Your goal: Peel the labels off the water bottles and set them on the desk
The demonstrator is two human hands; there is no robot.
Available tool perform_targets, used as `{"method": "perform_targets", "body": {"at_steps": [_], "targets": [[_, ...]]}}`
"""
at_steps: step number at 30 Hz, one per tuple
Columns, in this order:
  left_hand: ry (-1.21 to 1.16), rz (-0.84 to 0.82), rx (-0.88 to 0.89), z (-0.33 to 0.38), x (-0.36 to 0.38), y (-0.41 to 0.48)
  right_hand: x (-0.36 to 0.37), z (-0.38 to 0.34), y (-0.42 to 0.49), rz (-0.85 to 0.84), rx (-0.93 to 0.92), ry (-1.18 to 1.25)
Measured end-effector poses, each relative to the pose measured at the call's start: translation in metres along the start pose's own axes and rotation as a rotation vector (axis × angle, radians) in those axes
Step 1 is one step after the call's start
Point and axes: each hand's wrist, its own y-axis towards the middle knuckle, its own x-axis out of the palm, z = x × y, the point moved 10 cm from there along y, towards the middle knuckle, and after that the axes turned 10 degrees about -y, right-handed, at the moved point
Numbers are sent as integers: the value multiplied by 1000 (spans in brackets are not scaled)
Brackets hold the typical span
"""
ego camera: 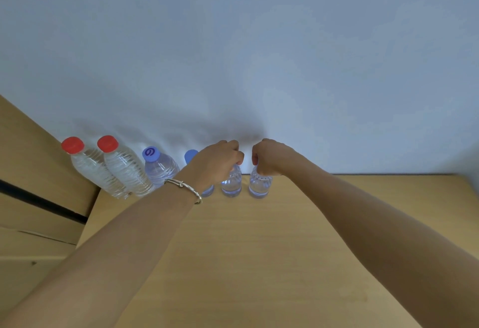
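Several clear water bottles stand in a row along the wall at the back of the wooden desk (pixel 259 250), none with a label that I can see. My left hand (pixel 220 161) grips the top of one small bottle (pixel 231 185). My right hand (pixel 269 156) grips the top of the small bottle (pixel 260 185) beside it. Both bottles stand upright on the desk, their caps hidden under my fingers. Left of them another blue-capped bottle (pixel 191 155) is mostly hidden behind my left wrist, then a bottle with a purple-marked blue cap (pixel 159 167).
Two taller bottles with red caps (pixel 90 167) (pixel 127 169) stand at the left end of the row. A wooden cabinet side (pixel 39 198) rises at the desk's left edge. A white wall (pixel 259 68) runs behind the bottles. A metal bracelet (pixel 186 187) circles my left wrist.
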Motion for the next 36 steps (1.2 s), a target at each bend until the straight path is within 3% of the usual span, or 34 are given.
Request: {"method": "perform_targets", "body": {"at_steps": [18, 25, 31, 36], "targets": [[-115, -5, -117, -9, 11, 6, -2, -1, -3, 43, -16, -35], [-39, -14, -96, -7, 9, 6, 1, -2, -2, 44, -12, -71], [16, 103, -12, -1, -24, -17, -4, 3, -2, 14, 26, -151], [46, 104, -85, -34, -58, -40, -35, -13, -4, 40, 35, -154]]}}
